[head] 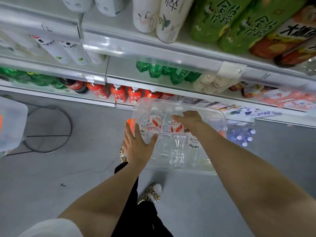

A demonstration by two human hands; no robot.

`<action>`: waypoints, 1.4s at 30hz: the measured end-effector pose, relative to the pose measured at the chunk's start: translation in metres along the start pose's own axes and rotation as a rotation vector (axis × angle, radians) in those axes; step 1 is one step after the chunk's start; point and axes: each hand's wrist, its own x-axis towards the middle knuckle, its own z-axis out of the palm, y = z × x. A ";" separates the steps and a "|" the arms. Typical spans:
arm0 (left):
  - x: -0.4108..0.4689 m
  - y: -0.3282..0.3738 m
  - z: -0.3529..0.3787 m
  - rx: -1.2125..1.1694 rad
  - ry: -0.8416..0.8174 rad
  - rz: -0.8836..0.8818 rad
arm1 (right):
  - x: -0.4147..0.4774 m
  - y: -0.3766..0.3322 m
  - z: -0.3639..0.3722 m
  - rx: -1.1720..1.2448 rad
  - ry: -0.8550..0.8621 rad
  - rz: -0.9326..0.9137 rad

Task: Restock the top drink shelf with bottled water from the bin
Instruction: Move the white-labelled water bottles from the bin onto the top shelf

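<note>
Leaning over a clear bin [220, 117] on the floor, filled with water bottles [164, 130] lying flat. Holding left hand [136, 142] over its left edge, fingers straight and spread. Reaching right hand [189, 120] onto the bottle necks; cannot tell whether fingers grip.

Shop aisle: tiered white shelves [123, 69] packed with rows of bottled drinks [222, 23], clear price-label strips [145, 47] along the edges.

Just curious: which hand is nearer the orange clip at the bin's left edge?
Left. The left hand spreads beside the orange clip; the right hand is farther across the bin, over the water bottles.
</note>
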 end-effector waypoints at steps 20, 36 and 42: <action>-0.048 0.041 -0.056 -0.320 -0.069 0.090 | -0.119 0.030 -0.069 0.361 0.062 -0.367; -0.167 0.192 -0.271 -0.760 0.175 0.627 | -0.378 -0.103 -0.215 0.333 0.213 -1.046; -0.199 0.250 -0.361 -0.830 0.237 0.842 | -0.483 -0.161 -0.255 0.340 0.293 -1.287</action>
